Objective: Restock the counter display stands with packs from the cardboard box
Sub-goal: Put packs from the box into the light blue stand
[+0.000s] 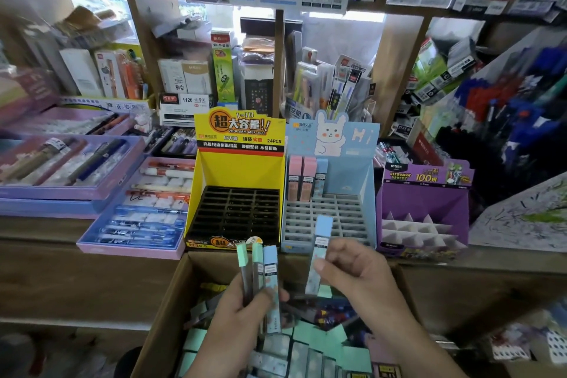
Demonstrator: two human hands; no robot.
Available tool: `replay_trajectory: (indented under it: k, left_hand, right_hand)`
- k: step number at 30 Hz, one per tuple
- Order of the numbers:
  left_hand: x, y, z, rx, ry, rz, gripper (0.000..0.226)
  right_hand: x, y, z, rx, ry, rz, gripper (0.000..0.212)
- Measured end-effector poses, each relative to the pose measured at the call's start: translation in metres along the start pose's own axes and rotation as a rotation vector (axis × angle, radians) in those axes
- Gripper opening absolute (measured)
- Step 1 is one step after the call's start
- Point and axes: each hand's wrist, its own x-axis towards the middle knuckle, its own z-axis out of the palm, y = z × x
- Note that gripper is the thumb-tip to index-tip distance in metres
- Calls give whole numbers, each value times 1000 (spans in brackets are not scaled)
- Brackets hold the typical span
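The desk [40, 228] carries three stands side by side at its front edge, and the open box [171, 294] sits just below them, its rim close under their front lips and loose packs heaped inside. The yellow stand [239, 169] and the purple stand [423, 196] look empty of packs. The blue stand [362, 181] between them has only a few standing packs [302, 178] in the far left of its grid [349, 215], two pink and one blue. The step in hand, by my reading, is filling that blue stand. The right hand [359, 270] pinches one blue pack [320, 255] between thumb and fingertips, tilted, its top end over the front of the grid. The left hand [242, 307] grips three packs [259, 267] fanned upright above the box (two green-topped, one blue), likely waiting their turn. The next move calls for turning the blue pack upright and seating its lower end in a free cell, probably in the back row next to the standing ones. Room is generous: nearly all cells are open and nothing hangs over the grid. The edges to mind are the stand's front lip, its raised side walls and the standing packs, which a careless reach could knock.
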Motion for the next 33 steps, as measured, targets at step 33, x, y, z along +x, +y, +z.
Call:
replay_trajectory:
  k: [33]
  left_hand:
    - [-9,25,1,-72,-58,-31,28]
  right_hand:
    - [111,-47,-8,-638,364,-197,16]
